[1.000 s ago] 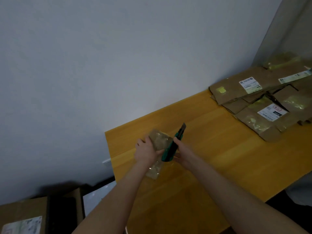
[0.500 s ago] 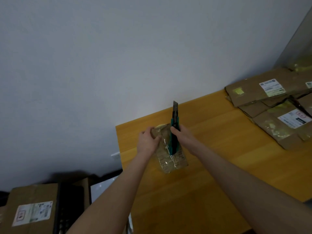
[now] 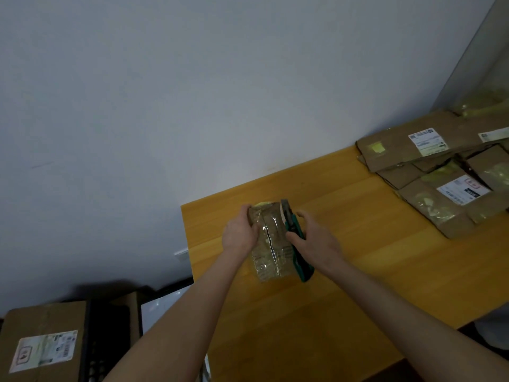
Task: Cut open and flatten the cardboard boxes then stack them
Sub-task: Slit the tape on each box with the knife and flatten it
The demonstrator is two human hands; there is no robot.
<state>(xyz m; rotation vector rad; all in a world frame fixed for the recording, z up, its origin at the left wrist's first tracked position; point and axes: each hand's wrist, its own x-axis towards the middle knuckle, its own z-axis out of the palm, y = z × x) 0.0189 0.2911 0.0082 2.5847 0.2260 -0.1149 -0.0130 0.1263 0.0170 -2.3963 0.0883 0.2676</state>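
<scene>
A small brown cardboard box (image 3: 271,245), wrapped in shiny clear tape, lies on the yellow wooden table (image 3: 358,271) near its far left corner. A slit runs along the box's taped top. My left hand (image 3: 239,235) grips the box's left side. My right hand (image 3: 314,238) holds a green utility knife (image 3: 297,245) against the box's right edge, with the blade end pointing away from me. A stack of flattened cardboard boxes (image 3: 440,172) with white shipping labels lies at the table's far right.
A grey wall rises just behind the table. On the floor at lower left stands a labelled cardboard box (image 3: 41,343) beside a dark crate (image 3: 107,340). A white sheet (image 3: 162,307) shows below the table's left edge.
The knife came down from standing over the box top and now lies along the box's right side. A slit now shows along the taped top. My left hand stayed on the box.
</scene>
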